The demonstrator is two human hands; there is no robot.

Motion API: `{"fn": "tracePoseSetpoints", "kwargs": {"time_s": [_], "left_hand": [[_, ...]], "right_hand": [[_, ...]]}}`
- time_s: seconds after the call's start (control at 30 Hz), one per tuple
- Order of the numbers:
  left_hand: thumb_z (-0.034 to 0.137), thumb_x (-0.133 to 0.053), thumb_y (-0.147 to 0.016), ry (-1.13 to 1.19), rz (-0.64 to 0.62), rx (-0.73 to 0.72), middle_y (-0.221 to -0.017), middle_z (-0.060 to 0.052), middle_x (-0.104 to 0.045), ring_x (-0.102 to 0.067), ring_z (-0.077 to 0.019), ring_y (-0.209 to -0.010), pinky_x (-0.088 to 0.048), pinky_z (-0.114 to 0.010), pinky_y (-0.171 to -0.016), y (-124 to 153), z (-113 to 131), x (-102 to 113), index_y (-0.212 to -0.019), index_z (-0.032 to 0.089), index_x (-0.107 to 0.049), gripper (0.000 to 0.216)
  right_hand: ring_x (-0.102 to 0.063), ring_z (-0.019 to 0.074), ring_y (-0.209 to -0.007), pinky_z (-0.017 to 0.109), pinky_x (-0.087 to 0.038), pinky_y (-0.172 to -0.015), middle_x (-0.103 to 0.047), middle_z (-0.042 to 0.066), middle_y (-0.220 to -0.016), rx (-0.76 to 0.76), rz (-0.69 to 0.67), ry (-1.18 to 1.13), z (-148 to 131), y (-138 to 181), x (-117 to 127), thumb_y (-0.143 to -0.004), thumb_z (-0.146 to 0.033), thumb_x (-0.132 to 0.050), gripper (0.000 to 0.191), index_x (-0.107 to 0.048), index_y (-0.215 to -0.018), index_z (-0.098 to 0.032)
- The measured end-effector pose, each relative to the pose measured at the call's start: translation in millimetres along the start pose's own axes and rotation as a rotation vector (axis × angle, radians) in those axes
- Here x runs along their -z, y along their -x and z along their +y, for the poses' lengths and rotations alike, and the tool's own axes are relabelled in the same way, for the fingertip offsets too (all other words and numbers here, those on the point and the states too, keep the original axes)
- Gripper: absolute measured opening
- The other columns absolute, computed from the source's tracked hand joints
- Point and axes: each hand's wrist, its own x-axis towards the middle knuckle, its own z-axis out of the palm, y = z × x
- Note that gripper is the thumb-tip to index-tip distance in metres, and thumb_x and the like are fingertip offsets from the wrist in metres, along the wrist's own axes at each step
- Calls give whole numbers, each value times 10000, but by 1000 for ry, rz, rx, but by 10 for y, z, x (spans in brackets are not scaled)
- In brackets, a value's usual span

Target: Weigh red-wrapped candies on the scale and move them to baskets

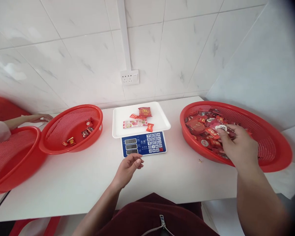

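Note:
My right hand [244, 149] reaches into the red basket [275, 160] on the right. Its thumb and fingers pinch a dark red candy packet [221, 127] with a white round label, just above the heaped wrapped candies [204, 143]. My left hand [129, 166] hovers at the near edge of the blue digital scale [144, 144], empty, its fingers loosely bent. On the scale's white tray [118, 114] lie a large red candy packet [145, 111], a long pink-and-white packet [135, 123] and small red candies [149, 127].
Left of the scale stands a red basket [54, 137] holding several candies, with another red basket [17, 173] beside it. Another person's hand [41, 117] is behind these. A tiny gold scrap [200, 160] lies on the white table [88, 183]. A tiled wall with a socket [129, 77] rises behind.

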Motion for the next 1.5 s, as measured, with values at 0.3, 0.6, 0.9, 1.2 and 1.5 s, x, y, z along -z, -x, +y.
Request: {"fn": "tracePoseSetpoints", "kwargs": {"time_s": [0.3,0.6,0.9,1.2,1.5], "left_hand": [[455,-623,-755,5,55,-16,-834,-25,-643,-607,-207,-770,-487,-363,-764,22,62,94,-903,301,-641,214],[436,-642,-742,27,89,-53,-810,-10,-636,-600,-197,-776,-484,-355,-768,58,73,104,-863,303,-647,180],[431,-531,-848,572,700,-135,-766,-4,-627,-592,-110,-692,-470,-229,-649,-89,270,904,-884,191,-580,248],[427,-277,-955,536,848,-35,-775,-18,-639,-586,-131,-837,-455,-278,-784,-200,299,1602,-679,150,-512,455],[516,-55,-937,421,1244,-99,-511,38,-490,-543,-104,-722,-439,-279,-777,42,444,2090,-647,166,-412,578]], "right_hand": [[-610,259,-811,387,-446,-803,-652,81,-1019,49,8,-30,-103,9,11,-797,-422,-460,363,-559,-1099,-247],[-606,275,-695,344,-442,-638,-582,12,-600,134,-76,58,5,5,-154,-760,-478,-455,400,-575,-1122,-357],[-603,251,-651,342,-456,-652,-592,-7,-611,121,-176,16,39,16,-198,-745,-505,-460,427,-579,-1130,-362],[-599,248,-691,362,-465,-684,-621,2,-703,120,-201,-11,23,2,-197,-734,-522,-474,435,-587,-1123,-365],[-597,220,-684,335,-471,-699,-636,-4,-701,93,-223,-55,-11,44,-134,-760,-483,-499,424,-595,-1144,-330]]}}
